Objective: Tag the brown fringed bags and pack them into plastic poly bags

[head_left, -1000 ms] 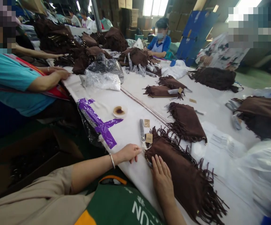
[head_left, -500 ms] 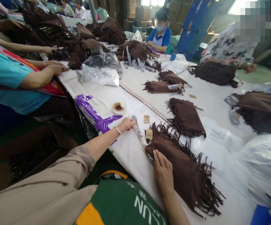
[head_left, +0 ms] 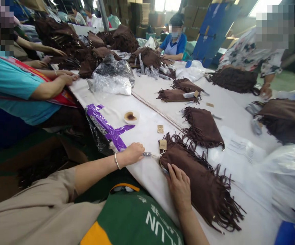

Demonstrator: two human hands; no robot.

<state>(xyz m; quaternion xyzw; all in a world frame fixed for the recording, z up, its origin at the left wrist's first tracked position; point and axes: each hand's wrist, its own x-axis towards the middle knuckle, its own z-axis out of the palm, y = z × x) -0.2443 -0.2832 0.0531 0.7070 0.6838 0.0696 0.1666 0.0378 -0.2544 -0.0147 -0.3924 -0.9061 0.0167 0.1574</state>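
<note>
Since the earlier frame, the left hand (head_left: 133, 153) has come nearer, its fingers closed on the wrapped strap (head_left: 146, 154). The right hand (head_left: 180, 185) rests loosely open on the fringed bag (head_left: 203, 180), upon the surface (head_left: 147, 119); steady, light pressure should suit gentle pulling.

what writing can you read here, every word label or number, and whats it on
"LUN": white letters on the green apron, possibly cut off; smaller characters beside it are unreadable.
Tan tag by the fringed bag: print too small to read.
Other tan tags: too small.
Pale sheet: printed lines, too blurred.
</note>
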